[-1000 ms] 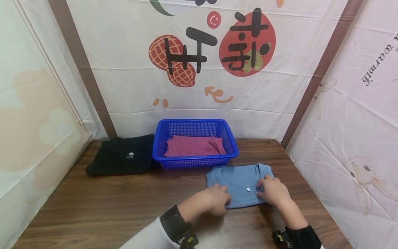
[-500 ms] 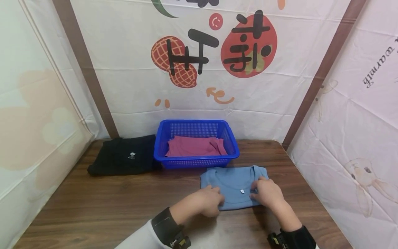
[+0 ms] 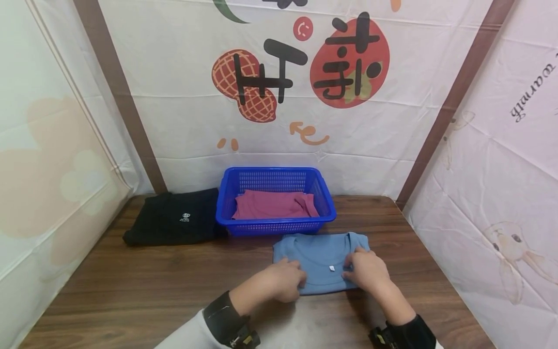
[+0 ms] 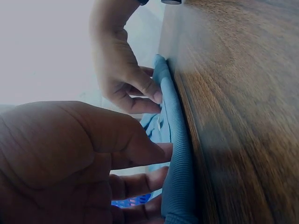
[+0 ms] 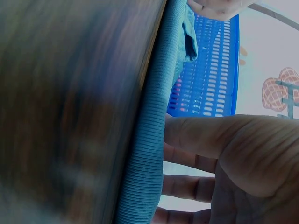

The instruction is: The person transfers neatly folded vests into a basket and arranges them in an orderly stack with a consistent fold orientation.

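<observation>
A folded blue ribbed shirt (image 3: 316,254) with a small white label lies on the table, in front of the basket. My left hand (image 3: 285,280) rests its fingertips on the shirt's near left part. On the right part, the fingertips of my right hand (image 3: 369,272) press down on the cloth. Both wrist views show the thumb and fingers spread against the upper face of the blue shirt (image 4: 180,172), its thick folded edge lying along the wood. The right wrist view has the right palm (image 5: 254,154) beside that edge.
A blue plastic basket (image 3: 222,213) stands at the back of the wooden table (image 3: 174,286), with a folded pink garment (image 3: 274,204) in it. Left of it lies a folded black garment (image 3: 170,220) with a small white print. Printed cloth walls (image 3: 187,121) enclose the back and sides.
Both hands and the blue shirt have slid left across the table together, coming more in front of the basket. Basket, pink garment and black garment stay in place.
</observation>
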`<action>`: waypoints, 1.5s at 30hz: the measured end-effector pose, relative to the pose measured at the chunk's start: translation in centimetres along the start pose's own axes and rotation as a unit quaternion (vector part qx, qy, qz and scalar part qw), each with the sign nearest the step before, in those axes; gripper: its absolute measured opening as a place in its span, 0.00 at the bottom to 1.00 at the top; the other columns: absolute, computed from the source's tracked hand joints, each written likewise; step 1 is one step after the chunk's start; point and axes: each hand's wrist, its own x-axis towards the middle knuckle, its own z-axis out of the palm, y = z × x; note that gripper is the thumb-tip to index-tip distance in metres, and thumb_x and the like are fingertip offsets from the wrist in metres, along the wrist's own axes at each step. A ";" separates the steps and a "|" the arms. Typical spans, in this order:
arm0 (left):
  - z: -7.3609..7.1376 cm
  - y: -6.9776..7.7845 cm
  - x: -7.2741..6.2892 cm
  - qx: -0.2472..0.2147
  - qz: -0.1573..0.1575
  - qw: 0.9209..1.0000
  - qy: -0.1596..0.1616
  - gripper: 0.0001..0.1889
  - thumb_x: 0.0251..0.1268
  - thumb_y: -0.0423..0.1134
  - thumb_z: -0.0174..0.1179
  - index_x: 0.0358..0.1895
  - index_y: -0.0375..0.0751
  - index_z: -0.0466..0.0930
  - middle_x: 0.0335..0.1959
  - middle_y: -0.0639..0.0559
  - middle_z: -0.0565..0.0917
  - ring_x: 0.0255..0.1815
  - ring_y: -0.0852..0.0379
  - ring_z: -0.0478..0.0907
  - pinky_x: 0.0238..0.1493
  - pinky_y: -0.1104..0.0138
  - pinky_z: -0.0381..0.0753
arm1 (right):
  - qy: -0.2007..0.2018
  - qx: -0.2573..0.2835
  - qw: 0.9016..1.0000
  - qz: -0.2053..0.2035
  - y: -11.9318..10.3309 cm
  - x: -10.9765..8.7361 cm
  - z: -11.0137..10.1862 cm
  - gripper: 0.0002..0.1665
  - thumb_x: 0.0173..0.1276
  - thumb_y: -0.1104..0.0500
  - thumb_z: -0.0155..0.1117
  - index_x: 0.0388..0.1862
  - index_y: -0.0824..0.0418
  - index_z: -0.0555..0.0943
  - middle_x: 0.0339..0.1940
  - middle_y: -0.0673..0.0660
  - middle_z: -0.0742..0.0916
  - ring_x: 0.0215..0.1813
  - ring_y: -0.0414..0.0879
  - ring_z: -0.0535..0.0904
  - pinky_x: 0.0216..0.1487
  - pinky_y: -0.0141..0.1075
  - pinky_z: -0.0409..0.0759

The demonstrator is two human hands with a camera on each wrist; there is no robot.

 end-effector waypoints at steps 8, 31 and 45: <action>0.0 -0.3 -0.8 -0.001 -0.008 1.000 0.003 0.08 0.60 0.45 0.68 0.43 0.57 0.84 0.44 0.58 0.76 0.47 0.54 0.71 0.50 0.60 0.77 | 0.004 -0.005 1.000 -0.003 -1.0 -0.1 0.3 0.14 0.56 0.47 0.81 0.36 0.51 0.88 0.36 0.52 0.83 0.40 0.51 0.79 0.36 0.46 0.80; 0.5 -2.5 -3.3 -0.030 -0.021 0.999 0.040 0.04 0.59 0.40 0.67 0.36 0.53 0.84 0.38 0.56 0.77 0.43 0.52 0.74 0.43 0.57 0.79 | 0.059 -0.021 0.996 -0.067 -4.4 -0.4 1.1 0.14 0.55 0.48 0.81 0.33 0.52 0.86 0.34 0.52 0.81 0.37 0.53 0.79 0.31 0.46 0.79; 1.1 -4.4 -5.0 -0.057 -0.046 0.996 0.058 0.05 0.55 0.37 0.67 0.30 0.52 0.81 0.33 0.57 0.74 0.38 0.53 0.71 0.39 0.56 0.76 | 0.036 -0.032 0.995 -0.090 -7.4 -0.2 1.1 0.14 0.58 0.49 0.79 0.29 0.53 0.82 0.31 0.55 0.79 0.32 0.53 0.75 0.27 0.45 0.75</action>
